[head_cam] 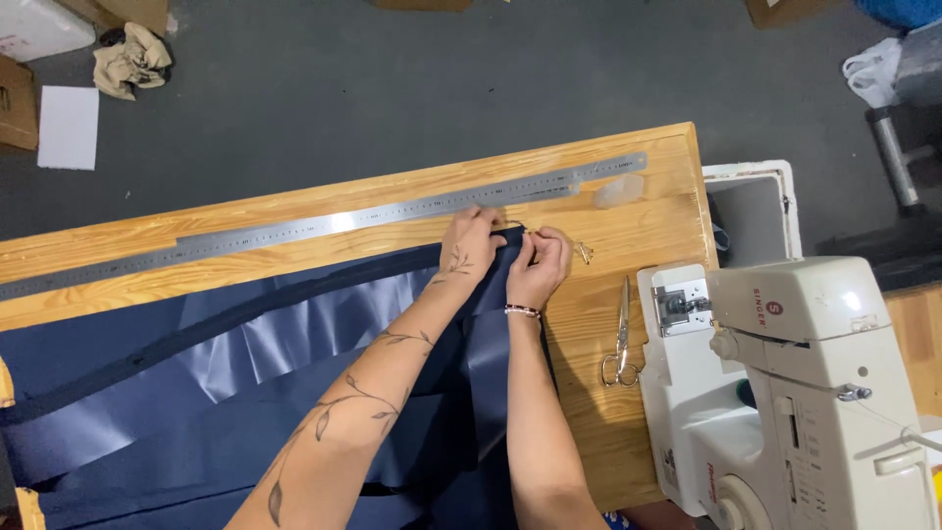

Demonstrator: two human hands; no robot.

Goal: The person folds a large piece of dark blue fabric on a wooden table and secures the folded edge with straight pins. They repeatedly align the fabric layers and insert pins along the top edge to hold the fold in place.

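At the far left, on the grey floor (324,88), lay a white sheet of paper (68,126), a crumpled tan rag (130,61) and the edge of a cardboard box (17,101). A wooden surface (638,236) ran slantwise across the view, and along its far edge lay a long metal ruler (324,224), reaching from the left border almost to the right corner. Dark blue fabric (245,363) covered most of the near left part of the surface, partly shiny and partly matt, folded in long bands and drawn up to a point near the ruler. The left hand (472,240), on a forearm marked with a leafy vine, rested on that point of the fabric with its fingers curled down, pinching the cloth. Touching it, the right hand (540,265), with a beaded band at the wrist, gripped the same fabric edge between thumb and fingers; whether it held a pin as well could not be told. Just to the right a small metal clip (585,252) lay on the bare wood, and a pale translucent piece (619,190) sat by the ruler's end. Scissors (621,339) lay closed near the surface's right edge. Beside them stood a white sewing machine (814,393), and behind it a white bin (754,206) on the floor.
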